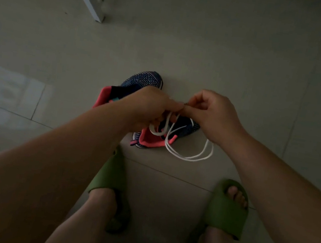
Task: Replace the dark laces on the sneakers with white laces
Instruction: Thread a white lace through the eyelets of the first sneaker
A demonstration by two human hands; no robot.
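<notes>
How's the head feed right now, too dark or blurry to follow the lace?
Head view: dim and underexposed, with corners darker still; the white lace stands out clearly against the floor; both hands are slightly soft where the fingers meet, so the lace tip is hard to make out; the sneakers are dark but readable; wide-angle stretch at the edges; a pale reflection on the floor at left.

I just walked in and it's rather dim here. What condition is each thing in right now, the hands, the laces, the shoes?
left hand: fingers curled, holding the white lace
right hand: pinching the lace end
white lace: loose, looped down to the floor
far sneaker: lying on the floor, laces hidden
near sneaker: on the floor beneath the hands
green slippers: worn on both feet
</notes>
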